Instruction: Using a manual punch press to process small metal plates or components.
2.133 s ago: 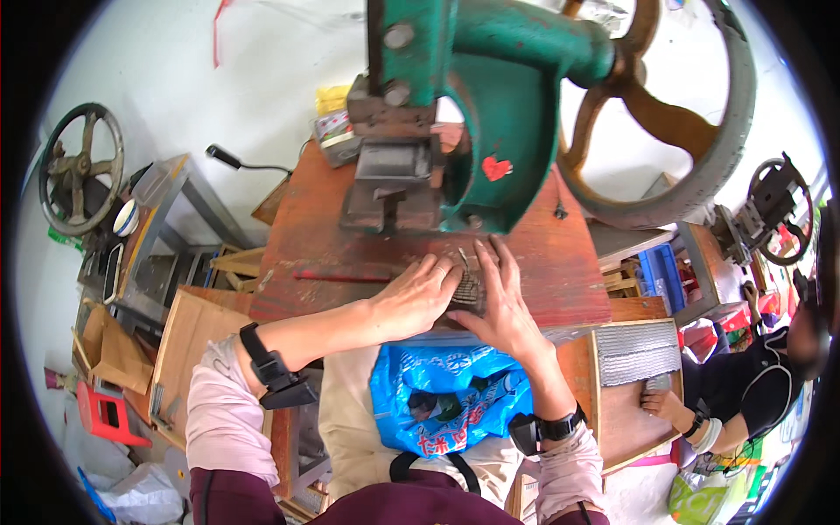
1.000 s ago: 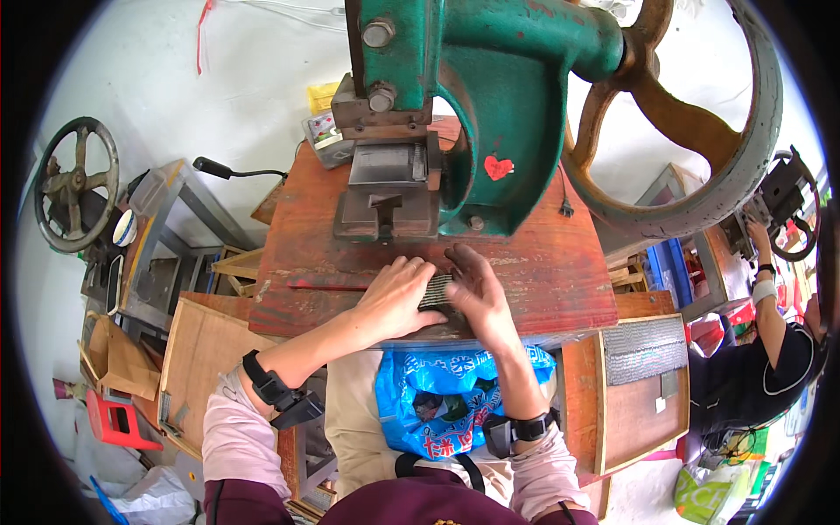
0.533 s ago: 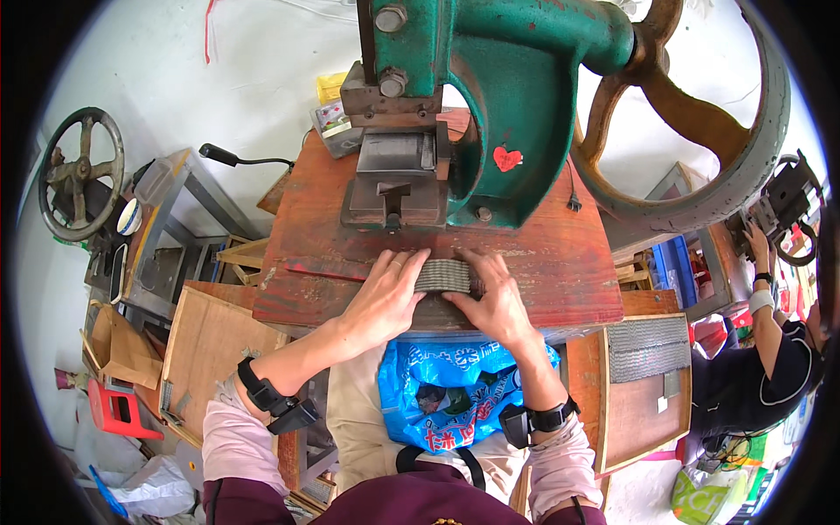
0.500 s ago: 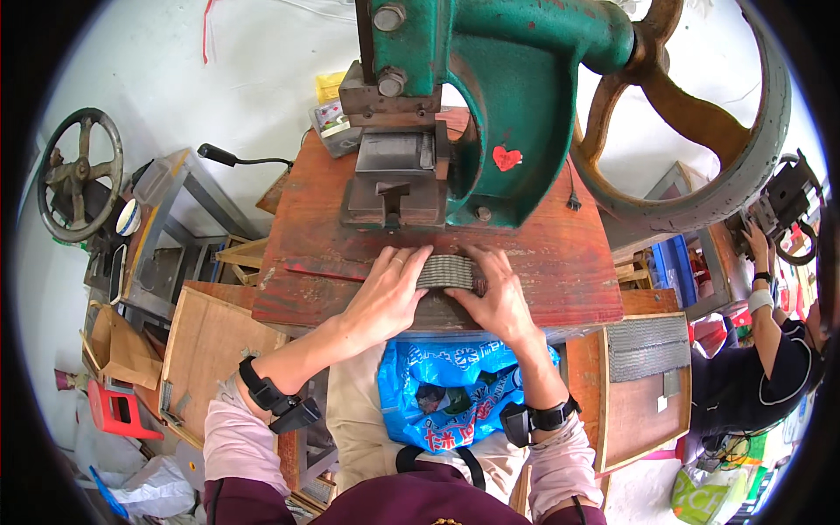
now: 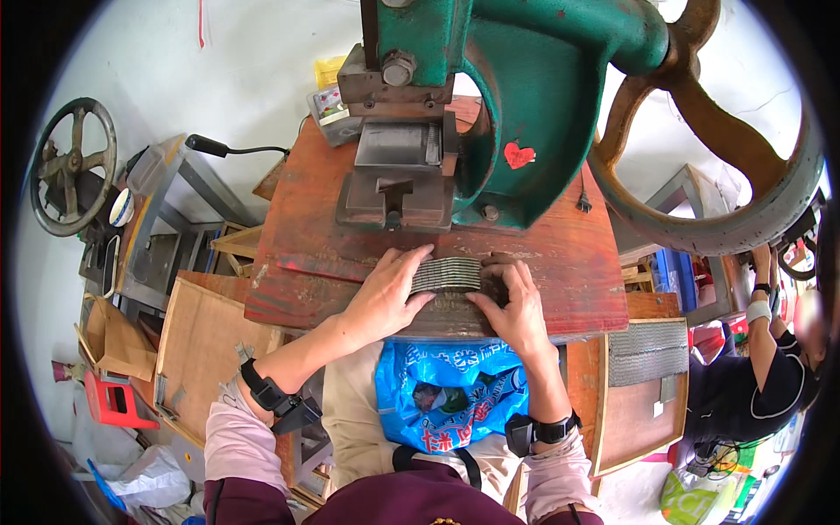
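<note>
1. Head view: compared with half a second ago, your two hands have drawn closer to the ends of the stack of grey metal strips, and the camera sits closer over the counter.
2. Your left hand presses its fingers against the left end of the stack; your right hand closes on the right end. Together they make one grip, clenched on the stack from both sides; neither hand is released.
3. The stack lies on the red wooden counter, just beyond your grip and in front of the green press. Its long axis runs left to right, from one hand to the other, with the thin edges of the strips facing up.
4. Straight beyond the grip sits the dark steel die block at the foot of the press.
5. A small red heart-shaped sticker is on the green press body, beyond and to the right of your grip.
6. A blue plastic bag with red and white print rests on your lap, just behind the grip.
7. A yellow packet and a small printed box stand at the far edge of the counter, beyond and left of the grip.
8. A large rusty flywheel is beyond and to the right.
</note>
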The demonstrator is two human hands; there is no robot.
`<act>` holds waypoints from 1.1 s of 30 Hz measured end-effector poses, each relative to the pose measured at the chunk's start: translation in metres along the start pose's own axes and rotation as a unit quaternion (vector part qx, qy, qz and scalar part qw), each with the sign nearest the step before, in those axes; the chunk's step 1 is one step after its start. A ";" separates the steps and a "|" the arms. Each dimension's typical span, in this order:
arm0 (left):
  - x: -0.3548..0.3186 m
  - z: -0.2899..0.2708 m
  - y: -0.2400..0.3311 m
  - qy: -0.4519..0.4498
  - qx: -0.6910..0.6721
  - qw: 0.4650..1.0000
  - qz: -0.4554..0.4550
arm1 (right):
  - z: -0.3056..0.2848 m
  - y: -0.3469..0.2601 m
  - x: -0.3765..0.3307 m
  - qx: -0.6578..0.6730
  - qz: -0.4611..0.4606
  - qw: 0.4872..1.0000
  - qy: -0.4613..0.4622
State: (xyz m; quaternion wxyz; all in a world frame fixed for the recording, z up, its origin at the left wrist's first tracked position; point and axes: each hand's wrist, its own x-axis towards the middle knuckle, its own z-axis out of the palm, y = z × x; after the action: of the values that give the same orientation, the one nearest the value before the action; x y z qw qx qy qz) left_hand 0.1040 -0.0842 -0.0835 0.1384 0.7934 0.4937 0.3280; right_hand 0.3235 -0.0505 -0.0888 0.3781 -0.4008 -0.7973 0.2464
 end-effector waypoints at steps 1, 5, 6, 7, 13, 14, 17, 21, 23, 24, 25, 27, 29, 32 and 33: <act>0.000 0.001 0.000 0.005 0.003 1.000 0.005 | -0.001 0.001 -0.001 -0.013 -0.003 1.000 0.010; -0.001 0.002 0.001 0.013 0.006 1.000 0.000 | 0.002 0.000 0.002 -0.051 -0.050 0.997 0.022; -0.001 0.002 0.001 0.015 0.006 1.000 0.003 | 0.002 0.000 0.002 -0.050 -0.051 0.997 0.021; -0.001 0.002 0.001 0.016 0.005 1.000 0.006 | 0.003 0.000 0.002 -0.051 -0.053 0.997 0.022; -0.002 0.002 0.002 0.021 0.012 1.000 0.009 | 0.000 -0.006 0.002 -0.056 -0.037 0.998 0.003; -0.002 0.002 0.001 0.021 0.012 1.000 0.009 | -0.001 -0.007 0.002 -0.057 -0.029 0.998 -0.014; -0.003 0.003 0.001 0.022 0.012 1.000 0.013 | -0.004 -0.008 0.000 -0.044 -0.016 0.998 -0.034; -0.003 0.003 0.003 0.024 0.006 1.000 0.011 | -0.006 0.002 -0.004 -0.077 -0.093 0.992 -0.024; -0.003 0.002 0.004 0.026 0.004 1.000 0.011 | -0.005 0.001 -0.003 -0.060 -0.074 0.995 -0.011; -0.002 0.002 0.005 0.032 0.011 0.999 0.014 | -0.005 0.001 -0.002 -0.060 -0.075 0.995 -0.010; 0.000 0.002 0.006 0.037 0.017 0.999 0.018 | -0.004 0.001 -0.001 -0.034 -0.033 0.999 0.001; 0.003 0.005 0.007 0.036 0.016 0.999 0.017 | -0.006 0.001 0.000 -0.010 0.007 1.000 0.013; 0.004 0.006 0.007 0.038 0.019 0.999 0.012 | -0.009 0.001 0.000 0.021 0.064 0.998 0.011; 0.003 0.007 0.004 0.040 0.034 0.999 0.006 | -0.008 0.004 0.001 0.024 0.036 0.999 0.014; 0.002 0.007 0.005 0.041 0.041 0.998 0.007 | -0.008 0.003 0.001 0.027 0.025 0.999 0.012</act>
State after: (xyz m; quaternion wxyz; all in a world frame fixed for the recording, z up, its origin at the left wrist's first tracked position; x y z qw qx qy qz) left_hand 0.1122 -0.0839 -0.0854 0.0827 0.7878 0.5062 0.3410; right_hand 0.3308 -0.0470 -0.0857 0.3923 -0.4130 -0.7754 0.2726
